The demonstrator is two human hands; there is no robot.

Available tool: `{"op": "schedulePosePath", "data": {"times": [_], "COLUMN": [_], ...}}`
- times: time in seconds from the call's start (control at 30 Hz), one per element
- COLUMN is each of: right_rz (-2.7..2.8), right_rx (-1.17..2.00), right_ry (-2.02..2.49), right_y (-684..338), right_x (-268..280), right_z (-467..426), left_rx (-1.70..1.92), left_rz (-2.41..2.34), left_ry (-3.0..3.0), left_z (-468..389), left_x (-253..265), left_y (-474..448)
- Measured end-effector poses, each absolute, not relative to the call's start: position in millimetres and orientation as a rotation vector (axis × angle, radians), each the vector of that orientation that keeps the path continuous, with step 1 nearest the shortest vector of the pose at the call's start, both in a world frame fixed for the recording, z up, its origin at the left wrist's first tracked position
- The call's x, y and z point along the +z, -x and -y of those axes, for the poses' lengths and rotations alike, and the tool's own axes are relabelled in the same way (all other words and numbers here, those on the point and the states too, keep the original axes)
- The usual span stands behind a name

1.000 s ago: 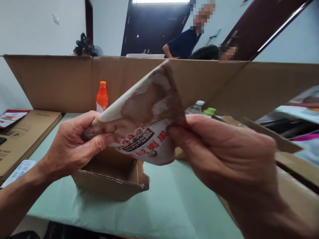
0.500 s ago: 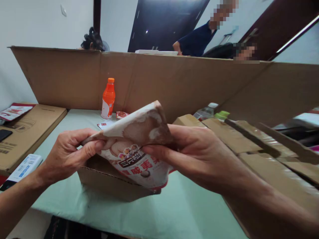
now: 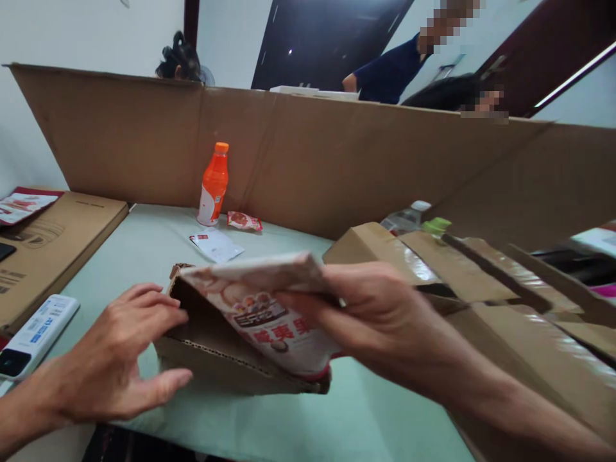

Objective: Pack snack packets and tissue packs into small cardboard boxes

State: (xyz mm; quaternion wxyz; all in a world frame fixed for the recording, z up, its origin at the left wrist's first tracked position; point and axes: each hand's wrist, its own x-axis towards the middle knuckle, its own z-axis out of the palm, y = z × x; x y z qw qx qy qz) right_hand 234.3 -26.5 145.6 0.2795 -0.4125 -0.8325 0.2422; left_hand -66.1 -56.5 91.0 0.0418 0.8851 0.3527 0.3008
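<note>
My right hand (image 3: 356, 308) grips a white and brown snack bag (image 3: 274, 308) with red print by its upper right part, thumb in front. The bag is tilted, its lower end over and partly inside a small open cardboard box (image 3: 216, 359) on the green-covered table. My left hand (image 3: 129, 353) is at the box's left end, thumb and fingers spread apart, holding nothing. Its fingertips are close to the box's left edge; whether they touch it I cannot tell.
An orange bottle (image 3: 214, 183), a small red packet (image 3: 244, 221) and a white card (image 3: 216, 244) are behind the box. At left are a flat carton (image 3: 91, 224) and a white power bank (image 3: 38, 337). Opened cartons (image 3: 520, 359) stand at right. A tall cardboard panel (image 3: 337, 160) runs behind.
My left hand has let go of the bag and moved down and left, its fingers opening. My right hand has lowered the bag's top, and more of the box now shows.
</note>
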Motion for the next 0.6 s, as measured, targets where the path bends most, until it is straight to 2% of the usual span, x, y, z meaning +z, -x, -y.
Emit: {"op": "schedulePosePath", "data": {"times": [0.17,0.27,0.4,0.5,0.6], "right_rz": [2.834,3.066,3.166,3.236,3.269], "right_rx": [0.600,0.667,0.790,0.898,1.030], "right_ry": [1.311,1.310,1.256,1.254,1.113], "right_y": [-191,-167,-151,-157,-182], "right_x": [126,103,84,90,116], "right_z": [16,4,-6,-2,4], "left_rx": [0.968,0.840,0.156,-0.360,-0.459], "left_rz": [-1.039,-0.973,-1.086,-1.138,-1.037], "left_ry": [-2.897,-2.965,-2.807,-2.647,-2.664], "left_z": [65,66,53,35,24], "left_x": [94,104,119,126,123], "left_y": [53,38,15,0,-4]}}
